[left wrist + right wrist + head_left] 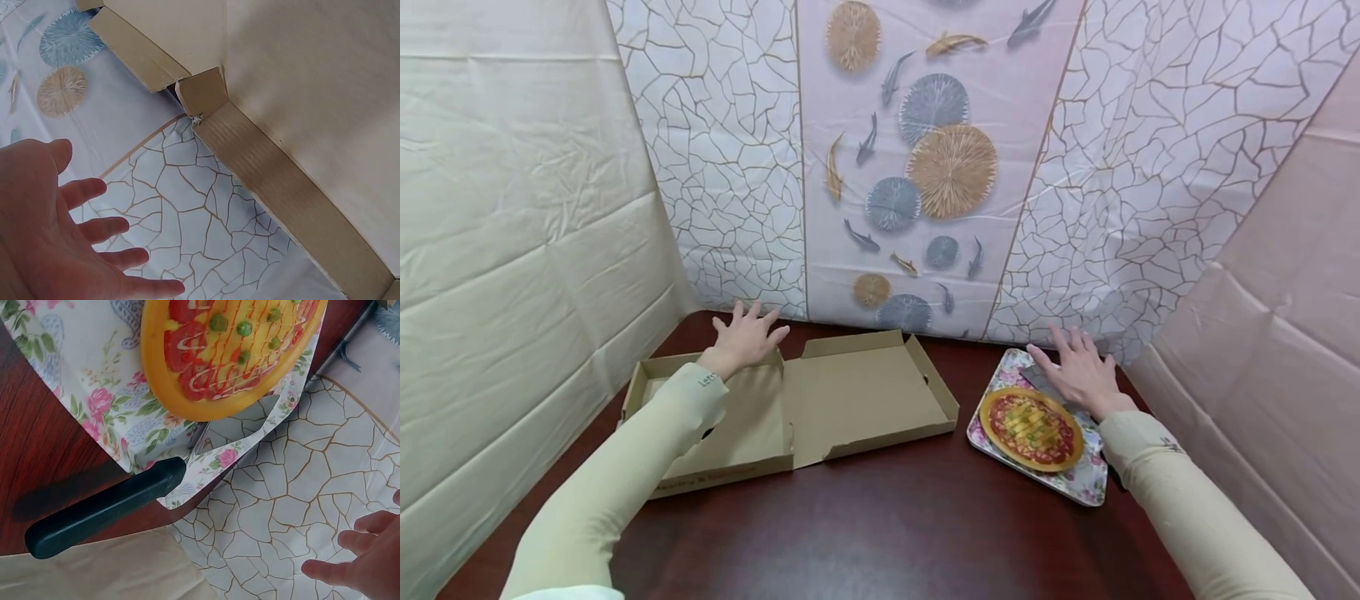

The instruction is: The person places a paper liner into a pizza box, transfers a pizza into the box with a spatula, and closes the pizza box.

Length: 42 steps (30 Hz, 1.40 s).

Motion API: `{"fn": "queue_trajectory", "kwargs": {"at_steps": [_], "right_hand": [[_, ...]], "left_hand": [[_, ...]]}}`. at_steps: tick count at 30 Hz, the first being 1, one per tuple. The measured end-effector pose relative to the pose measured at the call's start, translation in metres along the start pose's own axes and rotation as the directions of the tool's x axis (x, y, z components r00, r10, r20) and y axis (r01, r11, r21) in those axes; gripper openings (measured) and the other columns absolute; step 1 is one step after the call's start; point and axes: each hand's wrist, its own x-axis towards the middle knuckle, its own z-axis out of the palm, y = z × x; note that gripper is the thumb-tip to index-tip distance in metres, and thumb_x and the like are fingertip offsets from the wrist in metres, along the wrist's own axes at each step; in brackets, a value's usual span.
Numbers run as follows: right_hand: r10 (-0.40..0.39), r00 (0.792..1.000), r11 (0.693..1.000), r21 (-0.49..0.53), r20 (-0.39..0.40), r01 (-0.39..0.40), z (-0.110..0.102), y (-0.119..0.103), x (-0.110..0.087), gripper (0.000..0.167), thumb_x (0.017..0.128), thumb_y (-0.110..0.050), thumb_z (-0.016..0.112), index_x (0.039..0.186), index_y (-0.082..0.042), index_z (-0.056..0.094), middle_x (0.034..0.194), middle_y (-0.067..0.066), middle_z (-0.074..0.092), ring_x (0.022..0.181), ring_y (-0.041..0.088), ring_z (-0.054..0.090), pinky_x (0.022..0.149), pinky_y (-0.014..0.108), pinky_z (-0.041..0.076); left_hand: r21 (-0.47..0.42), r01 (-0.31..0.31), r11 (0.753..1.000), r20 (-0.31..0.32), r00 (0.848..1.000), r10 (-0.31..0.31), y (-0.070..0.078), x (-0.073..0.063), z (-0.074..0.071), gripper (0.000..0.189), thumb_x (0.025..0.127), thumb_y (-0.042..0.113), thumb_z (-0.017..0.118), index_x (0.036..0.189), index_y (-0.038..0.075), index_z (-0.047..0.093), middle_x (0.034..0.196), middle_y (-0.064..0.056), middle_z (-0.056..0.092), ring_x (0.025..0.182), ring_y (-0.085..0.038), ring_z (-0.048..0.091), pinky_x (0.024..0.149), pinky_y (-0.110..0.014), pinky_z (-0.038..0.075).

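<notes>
Head view: the opened pizza box point(865, 398) is laid left of the floral tray point(100, 406), its long axis left to right. The left hand point(741, 340), splayed and ungripping, is held near the box; the right hand point(1084, 375), likewise spread, near the tray. A pizza point(1032, 428) is borne there, the pizza server point(106, 506) laid handle nearward.

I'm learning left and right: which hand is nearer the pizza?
Right: the right hand is just beyond the pizza; the left hand is farther off, by the pizza box.
</notes>
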Motion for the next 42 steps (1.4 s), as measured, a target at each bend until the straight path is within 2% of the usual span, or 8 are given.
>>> {"fn": "queue_trajectory", "kwargs": {"at_steps": [11, 18, 27, 36, 42], "right_hand": [[0.006, 1.0, 1.0, -0.005, -0.03, -0.006, 0.0, 0.009, -0.004, 0.084, 0.095, -0.069, 0.022, 0.155, -0.011, 0.014, 0.154, 0.035, 0.014, 0.141, 0.053, 0.013, 0.1, 0.079, 0.012], [0.007, 1.0, 1.0, -0.02, -0.022, -0.007, 0.0, 0.013, -0.007, 0.083, 0.095, -0.068, 0.022, 0.154, -0.01, 0.015, 0.153, 0.035, 0.016, 0.141, 0.053, 0.014, 0.098, 0.08, 0.015], [0.032, 0.999, 0.999, -0.015, -0.022, -0.032, 0.0, 0.026, -0.01, 0.084, 0.095, -0.068, 0.023, 0.154, -0.008, 0.016, 0.152, 0.036, 0.016, 0.14, 0.055, 0.012, 0.1, 0.078, 0.013], [0.049, 0.999, 0.998, -0.044, 0.003, -0.048, 0.001, 0.039, -0.015, 0.086, 0.095, -0.068, 0.021, 0.153, -0.003, 0.016, 0.149, 0.04, 0.019, 0.135, 0.058, 0.02, 0.097, 0.076, 0.021], [0.054, 0.998, 0.996, -0.072, 0.022, -0.052, 0.001, 0.047, -0.015, 0.086, 0.096, -0.068, 0.018, 0.154, -0.005, 0.007, 0.147, 0.042, 0.021, 0.127, 0.061, 0.028, 0.094, 0.073, 0.029]], "left_hand": [[0.008, 0.002, 1.0, -0.015, 1.0, -0.002, 0.002, 0.002, 0.002, 0.058, 0.102, 0.048, 0.031, 0.15, 0.015, 0.035, 0.158, -0.023, 0.02, 0.144, -0.052, 0.009, 0.102, -0.081, 0.009], [0.017, -0.002, 1.0, -0.017, 1.0, 0.002, 0.002, 0.002, 0.003, 0.057, 0.102, 0.046, 0.032, 0.15, 0.015, 0.034, 0.157, -0.023, 0.022, 0.144, -0.051, 0.011, 0.102, -0.081, 0.011], [0.003, 0.005, 1.0, 0.011, 1.0, -0.005, 0.001, 0.001, 0.001, 0.057, 0.103, 0.045, 0.031, 0.152, 0.015, 0.029, 0.159, -0.024, 0.015, 0.145, -0.051, 0.004, 0.102, -0.081, 0.007], [0.01, 0.004, 1.0, 0.04, 0.999, -0.005, -0.006, 0.002, 0.002, 0.057, 0.103, 0.043, 0.03, 0.153, 0.017, 0.025, 0.159, -0.024, 0.012, 0.146, -0.05, 0.002, 0.102, -0.081, 0.006], [0.032, 0.005, 0.999, 0.031, 0.999, -0.006, -0.009, 0.005, 0.003, 0.056, 0.103, 0.043, 0.032, 0.152, 0.016, 0.027, 0.159, -0.025, 0.015, 0.146, -0.05, 0.004, 0.102, -0.081, 0.007]]}}
